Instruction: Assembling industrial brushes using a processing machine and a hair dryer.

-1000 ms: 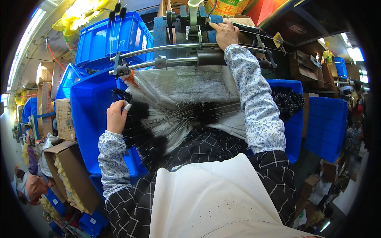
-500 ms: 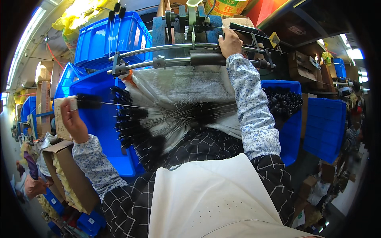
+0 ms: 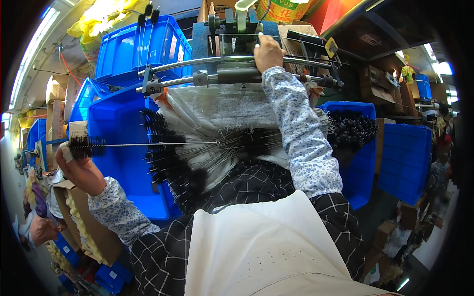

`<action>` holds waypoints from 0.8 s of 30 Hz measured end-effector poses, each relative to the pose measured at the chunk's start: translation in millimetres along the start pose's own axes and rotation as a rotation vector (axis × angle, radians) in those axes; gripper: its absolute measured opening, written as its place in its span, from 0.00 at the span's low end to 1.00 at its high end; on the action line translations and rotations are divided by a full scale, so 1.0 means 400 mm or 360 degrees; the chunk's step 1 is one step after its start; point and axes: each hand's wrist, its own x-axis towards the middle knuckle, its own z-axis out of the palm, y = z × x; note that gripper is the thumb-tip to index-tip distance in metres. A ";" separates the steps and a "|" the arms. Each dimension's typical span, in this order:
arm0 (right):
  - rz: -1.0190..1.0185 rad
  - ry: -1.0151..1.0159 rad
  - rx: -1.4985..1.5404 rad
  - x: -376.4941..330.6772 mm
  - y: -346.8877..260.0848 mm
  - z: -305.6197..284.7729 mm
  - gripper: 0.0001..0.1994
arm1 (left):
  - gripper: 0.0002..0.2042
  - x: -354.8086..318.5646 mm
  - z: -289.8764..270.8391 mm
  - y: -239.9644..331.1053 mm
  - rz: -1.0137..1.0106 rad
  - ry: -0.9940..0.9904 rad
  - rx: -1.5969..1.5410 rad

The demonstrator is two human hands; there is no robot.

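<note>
At the far left my left hand (image 3: pixel 81 170) is closed on the black bristle head of a twisted-wire brush (image 3: pixel 148 144). Its wire stem points right and ends in a small loop above my lap. My right hand (image 3: pixel 269 52) is up at the bench machine (image 3: pixel 201 42), its curled fingertips on a thin wire (image 3: pixel 296 39) that runs across the machine. A pile of similar brushes (image 3: pixel 168 158) lies across my lap, bristle heads to the left and stems to the right.
Two metal rails (image 3: pixel 210 79) cross in front of the machine. A blue bin (image 3: pixel 111 116) stands at my left; another blue bin (image 3: pixel 363 170) with black brushes is at my right. A blue crate (image 3: pixel 116 54) sits at the back left. An open carton (image 3: pixel 91 222) is at the lower left.
My left hand has moved slightly down and left, bringing the brush level and free of the pile. My right hand has shifted left along the machine, where the black bristles no longer show.
</note>
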 end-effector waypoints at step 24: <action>-0.0094 0.0044 -0.0761 0.115 0.295 -0.030 0.15 | 0.07 -0.099 0.219 -0.047 -0.0422 -0.0463 -0.0298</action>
